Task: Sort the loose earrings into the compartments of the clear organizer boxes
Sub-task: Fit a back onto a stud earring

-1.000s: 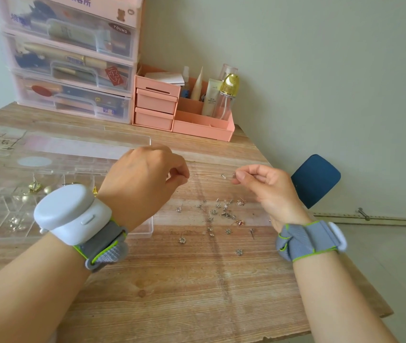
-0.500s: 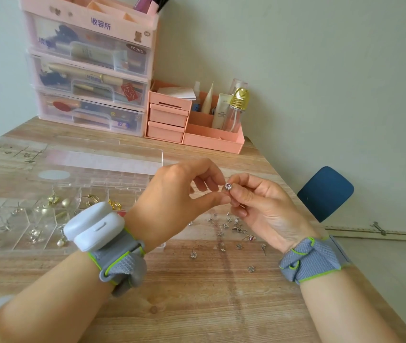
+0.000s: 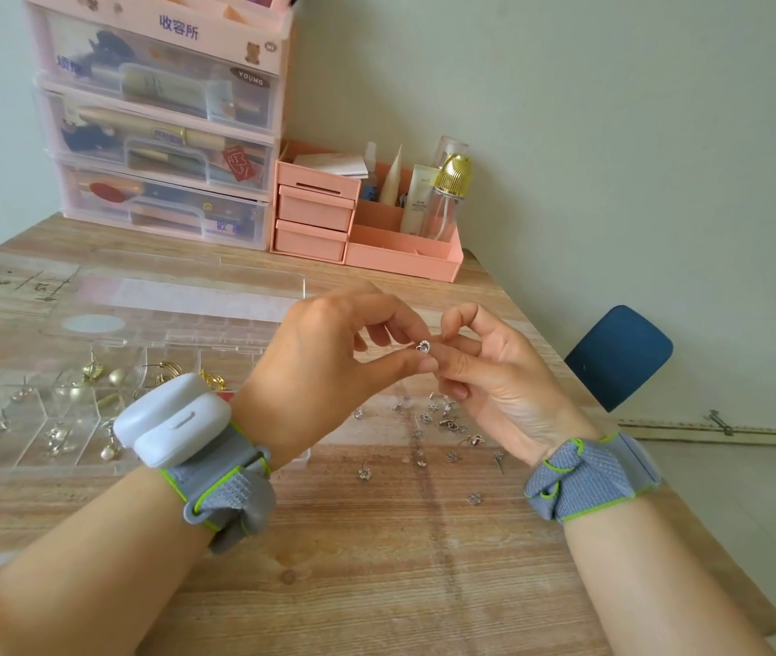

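- The left hand (image 3: 329,357) and the right hand (image 3: 495,376) meet in the air above the bench (image 3: 376,561), fingertips together.
- Between them sits one tiny earring (image 3: 423,346), silver and shiny, shaped like a small heart with a pale stone. Both hands pinch it with curled fingers; the other fingers are bent in.
- Each wrist wears a gray woven band with a green edge. The left band (image 3: 229,494) carries a smooth white plastic block (image 3: 173,419) with round corners. The right band (image 3: 584,480) looks bunched and ribbed.
- Right under the hands lies a pile of loose earrings (image 3: 438,419), small silver studs with thin posts, a few with red bits. Some lie a little apart, nearer the person.
- To the left is a clear box (image 3: 35,419) with thin see-through walls making many small spaces. Gold hoops, pearls and silver pieces sit in them. Its flat clear lid (image 3: 177,300) lies open behind it.
- The bench is pale wood with long grain lines.
- At the back stands a tall stack of clear drawers (image 3: 163,130) with pink frames. Beside it is a pink tray (image 3: 405,258) with small drawers, tubes and a bottle with a gold ribbed cap (image 3: 456,170).
- A dark blue chair back (image 3: 618,357) with round corners shows past the right edge.
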